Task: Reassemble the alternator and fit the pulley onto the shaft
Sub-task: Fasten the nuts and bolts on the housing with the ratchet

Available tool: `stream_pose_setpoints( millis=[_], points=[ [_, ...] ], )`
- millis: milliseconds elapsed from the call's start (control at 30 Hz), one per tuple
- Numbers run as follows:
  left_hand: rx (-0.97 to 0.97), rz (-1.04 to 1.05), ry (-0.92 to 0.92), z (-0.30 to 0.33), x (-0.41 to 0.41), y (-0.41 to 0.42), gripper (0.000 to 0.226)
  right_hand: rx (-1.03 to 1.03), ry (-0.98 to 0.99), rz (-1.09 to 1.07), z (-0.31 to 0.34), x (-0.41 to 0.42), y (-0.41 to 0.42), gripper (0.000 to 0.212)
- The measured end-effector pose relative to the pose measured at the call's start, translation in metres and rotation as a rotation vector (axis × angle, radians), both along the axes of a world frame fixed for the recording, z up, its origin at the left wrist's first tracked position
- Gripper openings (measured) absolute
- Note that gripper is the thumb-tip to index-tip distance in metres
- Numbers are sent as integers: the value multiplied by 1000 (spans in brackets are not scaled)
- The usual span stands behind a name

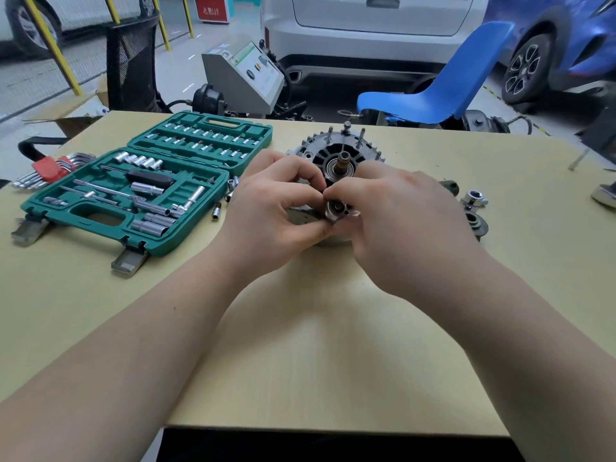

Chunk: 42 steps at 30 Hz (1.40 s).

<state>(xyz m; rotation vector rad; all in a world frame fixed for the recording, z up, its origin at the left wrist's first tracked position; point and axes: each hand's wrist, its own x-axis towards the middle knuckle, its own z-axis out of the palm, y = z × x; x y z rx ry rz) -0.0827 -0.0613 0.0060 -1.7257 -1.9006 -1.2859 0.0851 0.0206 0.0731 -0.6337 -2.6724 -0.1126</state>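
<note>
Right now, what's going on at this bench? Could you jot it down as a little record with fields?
place: garage bench, cars behind
alternator: on the table, shaft pointing up
left hand: pinching a small metal part in front of the alternator
right hand: pinching the same part
pulley: lies on the table to the right, not yet on the shaft
socket set: open, to the left
hex keys: far left
chair: blue, behind the table

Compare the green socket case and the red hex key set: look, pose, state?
The green socket case lies open flat, both halves up, sockets and drivers seated in moulded slots; the red hex key set is a small clip with bare metal keys fanned out. The case is far larger and nearer the left hand; the key set sits by the table's left edge. Both rest on the table, untouched.
</note>
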Motion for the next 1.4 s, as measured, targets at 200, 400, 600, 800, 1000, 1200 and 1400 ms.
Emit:
stream_pose_setpoints(
  millis=[200,400,600,800,1000,1200,1400],
  points=[
    [4,-15,5,-1,-2,0,28,-130,136,-28,-11,1,4,29],
    [0,-20,-9,0,-2,0,15,-246,222,16,-18,3,5,25],
    [-3,-2,28,-1,-2,-1,11,-160,131,43,-7,4,9,17],
    [5,-34,21,-3,-5,1,32,-148,173,7,-14,1,5,25],
    [7,-13,39,-3,-4,2,10,-246,178,144,-12,5,13,21],
    [19,-17,31,-3,-3,1,14,-366,318,84,-33,15,15,27],
    [-22,-22,27,0,-11,-2,38,-425,491,126,-42,24,15,20]
  ],
)
